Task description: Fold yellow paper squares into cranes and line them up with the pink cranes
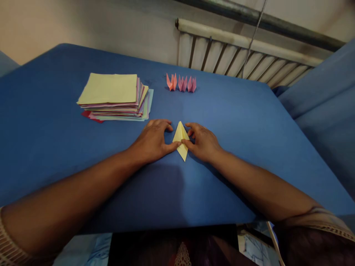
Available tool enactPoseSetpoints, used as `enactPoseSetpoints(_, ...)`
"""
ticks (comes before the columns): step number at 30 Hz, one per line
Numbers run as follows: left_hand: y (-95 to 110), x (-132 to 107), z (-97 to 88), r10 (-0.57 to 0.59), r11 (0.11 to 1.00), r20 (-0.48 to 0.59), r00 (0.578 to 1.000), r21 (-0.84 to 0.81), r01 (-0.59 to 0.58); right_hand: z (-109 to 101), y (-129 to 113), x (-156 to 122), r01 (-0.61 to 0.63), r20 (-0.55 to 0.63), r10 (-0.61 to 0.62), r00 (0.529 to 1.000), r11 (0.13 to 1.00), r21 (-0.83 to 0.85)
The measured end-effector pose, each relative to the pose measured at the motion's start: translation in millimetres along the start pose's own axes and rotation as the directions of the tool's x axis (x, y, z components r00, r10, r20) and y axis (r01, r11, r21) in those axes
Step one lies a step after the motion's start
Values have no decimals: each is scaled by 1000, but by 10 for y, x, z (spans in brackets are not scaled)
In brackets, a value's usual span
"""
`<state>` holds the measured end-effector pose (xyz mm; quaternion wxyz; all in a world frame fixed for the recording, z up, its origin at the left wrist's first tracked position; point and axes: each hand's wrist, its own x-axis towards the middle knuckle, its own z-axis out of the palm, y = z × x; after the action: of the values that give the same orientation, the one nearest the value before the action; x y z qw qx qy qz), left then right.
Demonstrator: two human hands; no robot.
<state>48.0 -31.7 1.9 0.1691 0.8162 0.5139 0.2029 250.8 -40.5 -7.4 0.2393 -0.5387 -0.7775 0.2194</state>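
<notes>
A small piece of pale yellow paper point(182, 151), folded into a narrow kite shape, lies on the blue table in front of me, one point facing away and one toward me. My left hand point(156, 138) holds it down from the left: the thumb tip presses near its middle, while the curved fingers rest beyond on the table. From the right, my right hand point(203, 142) holds it too, its thumb laid across the middle fold and its bent fingers by the upper right edge. What is under the thumbs is hidden.
A thick stack of coloured paper point(111, 88), yellow on top, sits at the left back. Three small folded paper figures, one orange-pink point(171, 82) and two purplish pink point(182, 84), stand in a row behind my hands. Beyond the blue table point(235, 111) is a radiator point(222, 48).
</notes>
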Motion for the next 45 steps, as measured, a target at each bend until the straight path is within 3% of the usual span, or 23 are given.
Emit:
enactPoseSetpoints(4,56,-8,16,-2,999,29,1000,-37,3,111,37,22,-77,-90,100,991,970,232)
enactPoseSetpoints(7,130,-32,16,-54,969,13,998,-242,56,180,27,30,-112,-104,222,969,778,618)
enactPoseSetpoints(10,188,-62,12,-189,787,12,982,-596,159,191,-50,-7,-150,27,248,968,490,859)
enactPoseSetpoints(13,204,-77,-5,-290,585,43,956,-783,213,166,-144,-81,-222,168,173,970,369,903)
enactPoseSetpoints(16,198,-78,-40,-304,518,81,949,-822,236,145,-187,-132,-265,232,131,964,383,885)
enactPoseSetpoints(21,188,-95,-83,-254,550,172,952,-784,288,123,-143,-94,-154,44,242,969,457,876)
enactPoseSetpoints(24,176,-106,-78,-233,578,197,952,-760,298,111,-124,-63,-144,36,221,975,499,855)
enactPoseSetpoints(31,176,-92,-104,-318,607,129,939,-734,306,80,-104,-67,-228,119,262,958,437,870)
enactPoseSetpoints(37,173,-89,-137,-345,435,153,926,-848,303,41,-71,-84,-252,190,188,964,403,880)
enactPoseSetpoints(41,145,-73,-118,-359,294,163,919,-915,277,59,-81,-79,-189,82,250,965,445,875)
enactPoseSetpoints(45,177,-78,-96,-321,362,80,944,-910,201,59,-70,-41,-146,-60,359,931,519,842)
